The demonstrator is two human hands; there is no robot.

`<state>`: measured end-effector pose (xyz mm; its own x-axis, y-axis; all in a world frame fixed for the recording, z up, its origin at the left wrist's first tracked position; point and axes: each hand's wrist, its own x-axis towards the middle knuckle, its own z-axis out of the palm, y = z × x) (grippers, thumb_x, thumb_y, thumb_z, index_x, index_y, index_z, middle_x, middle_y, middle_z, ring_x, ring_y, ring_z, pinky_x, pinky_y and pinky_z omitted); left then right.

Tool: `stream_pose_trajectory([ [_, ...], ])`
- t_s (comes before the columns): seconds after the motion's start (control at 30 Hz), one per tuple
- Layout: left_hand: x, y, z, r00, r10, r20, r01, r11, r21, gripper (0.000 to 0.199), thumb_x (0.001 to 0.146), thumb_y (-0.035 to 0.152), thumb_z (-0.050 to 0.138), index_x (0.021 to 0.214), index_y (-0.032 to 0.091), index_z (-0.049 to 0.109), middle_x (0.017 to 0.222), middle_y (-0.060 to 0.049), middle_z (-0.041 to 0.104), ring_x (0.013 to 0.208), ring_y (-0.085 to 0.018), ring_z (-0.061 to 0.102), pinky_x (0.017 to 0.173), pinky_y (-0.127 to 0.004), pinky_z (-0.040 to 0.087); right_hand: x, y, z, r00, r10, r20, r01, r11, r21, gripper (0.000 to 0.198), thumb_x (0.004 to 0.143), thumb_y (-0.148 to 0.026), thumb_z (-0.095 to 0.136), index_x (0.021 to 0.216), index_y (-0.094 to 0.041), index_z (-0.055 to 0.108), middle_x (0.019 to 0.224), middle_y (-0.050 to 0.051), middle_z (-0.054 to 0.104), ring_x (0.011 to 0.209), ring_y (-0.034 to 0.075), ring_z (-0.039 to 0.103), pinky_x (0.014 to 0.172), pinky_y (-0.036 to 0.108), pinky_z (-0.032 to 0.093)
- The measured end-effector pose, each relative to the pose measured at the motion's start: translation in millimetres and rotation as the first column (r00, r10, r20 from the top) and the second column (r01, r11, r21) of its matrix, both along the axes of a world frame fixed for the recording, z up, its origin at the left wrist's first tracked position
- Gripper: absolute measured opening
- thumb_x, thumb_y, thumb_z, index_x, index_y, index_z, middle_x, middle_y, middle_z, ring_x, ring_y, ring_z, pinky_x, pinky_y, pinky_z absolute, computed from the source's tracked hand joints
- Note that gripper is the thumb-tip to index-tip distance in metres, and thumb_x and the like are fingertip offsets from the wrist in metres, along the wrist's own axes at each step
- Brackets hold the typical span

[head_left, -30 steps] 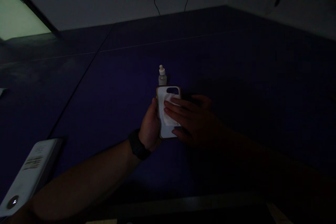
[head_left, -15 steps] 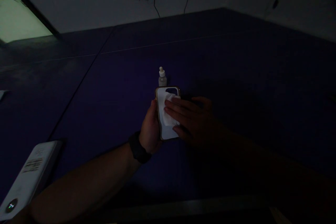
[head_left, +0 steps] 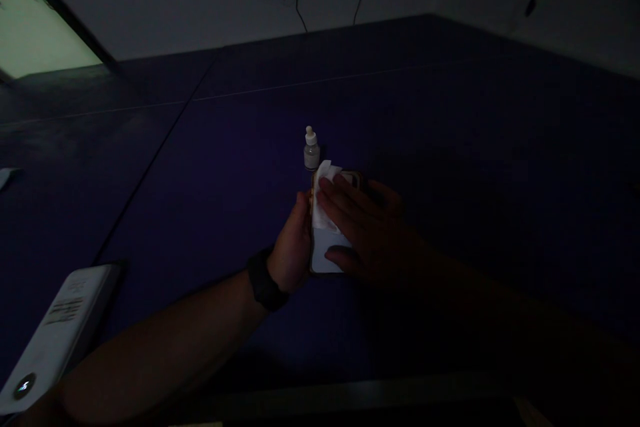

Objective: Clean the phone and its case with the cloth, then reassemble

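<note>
right hand (head_left: 373, 223) part-hiding phone case (head_left: 321, 247), dropper bottle (head_left: 311, 153) beyond, white device (head_left: 63, 327) leftward

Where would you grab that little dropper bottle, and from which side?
Probably around the bottle's body, below the white cap: it seems to stand upright, and the body is wider than the bulb on top, which might squeeze. I'd come from the left or far side, since the phone case and right hand crowd its near side.
</note>
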<state>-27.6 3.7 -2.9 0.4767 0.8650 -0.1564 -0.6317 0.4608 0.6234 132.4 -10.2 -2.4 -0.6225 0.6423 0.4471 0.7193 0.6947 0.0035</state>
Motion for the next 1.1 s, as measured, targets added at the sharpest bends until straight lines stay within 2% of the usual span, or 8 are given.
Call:
stream_pose_trajectory([
  [0.1, -0.9, 0.8, -2.3, 1.000, -0.010, -0.011, 0.010, 1.000, -0.003, 0.058, 0.107, 0.051, 0.026, 0.137, 0.017, 0.062, 0.130, -0.009, 0.071, 0.129, -0.024, 0.061, 0.109, -0.035, 0.045, 1.7, 0.8, 0.8, 0.998, 0.056, 0.006, -0.056, 0.998, -0.016, 0.062, 0.103, -0.047, 0.040, 0.153, -0.009, 0.040, 0.160, 0.017, 0.041, 0.148, 0.032, 0.038, 0.118, 0.053, 0.020],
  [0.23, -0.9, 1.4, -4.4, 1.000, 0.006, -0.003, -0.006, 1.000, 0.023, 0.055, 0.107, 0.050, 0.028, 0.139, 0.019, 0.060, 0.131, -0.007, 0.070, 0.130, -0.023, 0.060, 0.111, -0.034, 0.044, 1.7, 0.6, 0.7, 0.997, -0.065, -0.039, 0.067, 0.997, 0.029, 0.055, 0.105, -0.039, 0.037, 0.152, -0.010, 0.043, 0.160, 0.016, 0.042, 0.148, 0.032, 0.039, 0.118, 0.055, 0.017],
  [0.4, -1.2, 1.3, -4.8, 1.000, -0.016, 0.000, 0.016, 0.998, -0.057, 0.058, 0.105, 0.055, 0.032, 0.132, 0.014, 0.064, 0.123, -0.010, 0.073, 0.129, -0.025, 0.061, 0.112, -0.035, 0.043, 1.9, 1.0, 0.7, 0.994, 0.112, 0.001, -0.112, 0.994, 0.003, 0.056, 0.104, -0.039, 0.037, 0.149, -0.007, 0.045, 0.157, 0.018, 0.045, 0.147, 0.028, 0.042, 0.112, 0.049, 0.028],
  [0.57, -2.0, 1.7, -3.9, 0.999, 0.015, 0.028, -0.014, 0.999, -0.041, 0.052, 0.105, 0.052, 0.036, 0.136, 0.018, 0.062, 0.121, -0.008, 0.074, 0.122, -0.024, 0.065, 0.105, -0.035, 0.049, 4.6, 1.9, 2.1, 0.997, 0.043, -0.062, -0.041, 0.998, 0.038, 0.050, 0.104, -0.034, 0.040, 0.146, -0.008, 0.049, 0.154, 0.018, 0.049, 0.142, 0.029, 0.049, 0.110, 0.049, 0.029],
  [0.73, -4.2, 3.1, -4.7, 0.999, -0.026, 0.020, 0.029, 0.992, -0.122, 0.059, 0.105, 0.056, 0.033, 0.125, 0.011, 0.067, 0.110, -0.012, 0.075, 0.108, -0.022, 0.071, 0.090, -0.028, 0.054, 5.3, 2.3, 1.0, 0.974, 0.228, -0.012, -0.228, 0.973, 0.026, 0.048, 0.104, -0.033, 0.043, 0.142, -0.007, 0.054, 0.149, 0.017, 0.057, 0.140, 0.028, 0.051, 0.107, 0.047, 0.034],
  [0.87, -3.9, 2.3, -4.5, 0.998, 0.054, 0.042, -0.050, 0.995, -0.087, 0.054, 0.106, 0.050, 0.033, 0.124, 0.014, 0.068, 0.108, -0.009, 0.075, 0.105, -0.018, 0.071, 0.092, -0.026, 0.053, 4.6, 2.0, 1.2, 0.981, 0.183, -0.070, -0.178, 0.981, 0.071, 0.043, 0.104, -0.031, 0.044, 0.139, -0.010, 0.057, 0.145, 0.015, 0.061, 0.136, 0.027, 0.055, 0.106, 0.046, 0.034],
  [1.0, -3.9, 2.6, -7.2, 0.997, 0.076, 0.029, -0.075, 0.996, -0.040, 0.050, 0.103, 0.053, 0.039, 0.115, 0.017, 0.071, 0.099, -0.006, 0.076, 0.091, -0.017, 0.072, 0.079, -0.026, 0.056, 5.3, 2.0, 1.9, 0.933, 0.351, -0.072, -0.349, 0.936, 0.038, 0.042, 0.105, -0.036, 0.044, 0.132, -0.010, 0.062, 0.137, 0.011, 0.068, 0.134, 0.023, 0.058, 0.106, 0.043, 0.038],
  [1.1, -4.0, 4.2, -9.5, 0.995, 0.097, 0.036, -0.097, 0.995, -0.017, 0.053, 0.102, 0.057, 0.037, 0.109, 0.017, 0.072, 0.094, -0.006, 0.075, 0.087, -0.018, 0.072, 0.074, -0.027, 0.056, 7.2, 4.0, 0.5, 0.937, 0.336, -0.096, -0.333, 0.942, 0.044, 0.036, 0.103, -0.032, 0.047, 0.128, -0.013, 0.065, 0.132, 0.009, 0.071, 0.130, 0.022, 0.061, 0.108, 0.044, 0.040],
])
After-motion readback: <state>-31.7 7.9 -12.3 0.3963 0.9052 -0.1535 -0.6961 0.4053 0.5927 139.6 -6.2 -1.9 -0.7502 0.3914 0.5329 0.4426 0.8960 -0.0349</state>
